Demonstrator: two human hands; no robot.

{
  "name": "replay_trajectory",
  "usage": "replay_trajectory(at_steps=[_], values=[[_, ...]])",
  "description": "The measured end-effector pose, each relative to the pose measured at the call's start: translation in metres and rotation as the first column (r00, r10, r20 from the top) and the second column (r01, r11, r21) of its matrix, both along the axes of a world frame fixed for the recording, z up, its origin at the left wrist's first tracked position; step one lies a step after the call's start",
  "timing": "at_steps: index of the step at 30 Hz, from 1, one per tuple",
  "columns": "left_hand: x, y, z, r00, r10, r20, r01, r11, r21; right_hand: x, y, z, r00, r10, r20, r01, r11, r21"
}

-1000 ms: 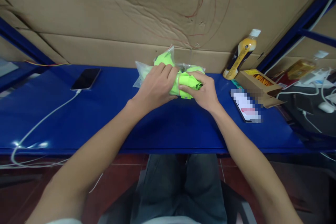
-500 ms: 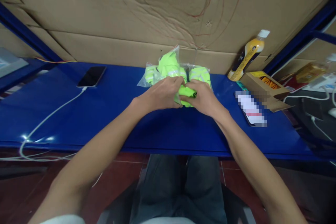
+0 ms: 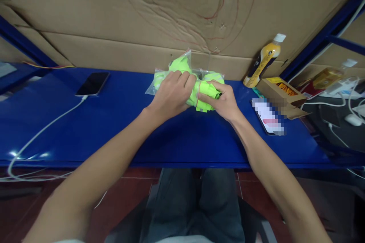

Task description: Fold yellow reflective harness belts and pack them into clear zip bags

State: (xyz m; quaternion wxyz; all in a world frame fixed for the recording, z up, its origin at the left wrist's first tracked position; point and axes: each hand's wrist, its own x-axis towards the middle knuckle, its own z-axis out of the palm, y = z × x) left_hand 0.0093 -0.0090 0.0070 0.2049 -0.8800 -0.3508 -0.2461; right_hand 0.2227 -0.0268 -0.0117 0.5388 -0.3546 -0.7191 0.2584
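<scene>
A rolled neon yellow-green reflective vest (image 3: 209, 90) sticks out of the mouth of a clear zip bag (image 3: 197, 97), whose red seal line runs across the roll. My left hand (image 3: 177, 90) is closed around the bag from the left. On the other side, my right hand (image 3: 226, 100) grips the free end of the vest, thumb below and fingers over the top. Just behind the hands lie more bagged vests: one upright bag (image 3: 181, 62), one bag at the left (image 3: 156, 81) and one at the right (image 3: 213, 77). My fingers partly cover them.
A black phone (image 3: 93, 83) on a white cable lies at the left of the blue table (image 3: 114, 129). At the right are a yellow drink bottle (image 3: 264, 60), an open cardboard box (image 3: 288, 93) and a second phone (image 3: 268, 117). A cardboard wall (image 3: 114, 19) closes off the back.
The vest's end has shifted right along with my right hand and shows fuller. My left hand has turned knuckles-up over the bag, and the red seal line is now visible. The view has shifted slightly.
</scene>
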Motion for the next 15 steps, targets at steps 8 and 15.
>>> replay_trajectory(at_steps=[8, 15], values=[[0.006, 0.000, -0.009, 0.973, -0.025, -0.228, 0.052, 0.992, 0.115, -0.009, -0.003, -0.012, 0.971, -0.067, 0.228, 0.089, 0.992, -0.085], [0.001, -0.004, 0.003, 0.985, -0.121, -0.124, 0.118, 0.993, -0.029, -0.015, 0.000, -0.022, 0.897, -0.376, 0.235, 0.321, 0.916, 0.238]])
